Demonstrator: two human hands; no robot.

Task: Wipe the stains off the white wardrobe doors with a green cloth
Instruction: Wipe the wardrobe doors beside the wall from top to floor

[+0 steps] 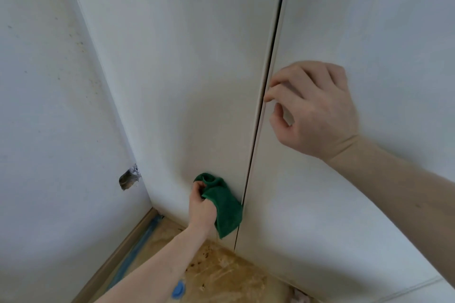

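We see left hand at 6 o'clock, fingers curled, gripping green cloth against left door. Right hand at 3 o'clock: fingers half-curled, tips at right door edge, holding nothing.

L arm reaching low, L grip curled tight, R grip raised, fingers loosely bent

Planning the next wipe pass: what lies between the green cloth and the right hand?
Head view: only bare white door and the dark seam between the green cloth and right hand.
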